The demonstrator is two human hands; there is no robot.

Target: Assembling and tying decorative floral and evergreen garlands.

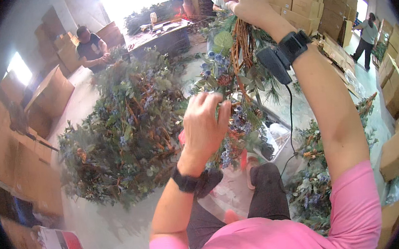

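Observation:
A twig wreath [232,69] with green leaves and blue berries hangs upright in front of me. My right hand [246,4] is raised and shut on its top, gripping the brown twigs. Lower down, my left hand [204,121] pinches into the foliage and berry sprigs at the wreath's lower part, fingers closed on the greenery. Both wrists wear black bands, and a small black device with a cable hangs from the right wrist [274,61].
A big pile of similar wreaths [124,131] lies on the floor to my left, more greenery [313,181] at right. A person [91,48] sits working at the back left, another person [367,34] stands far right. Cardboard boxes [312,1] are stacked around.

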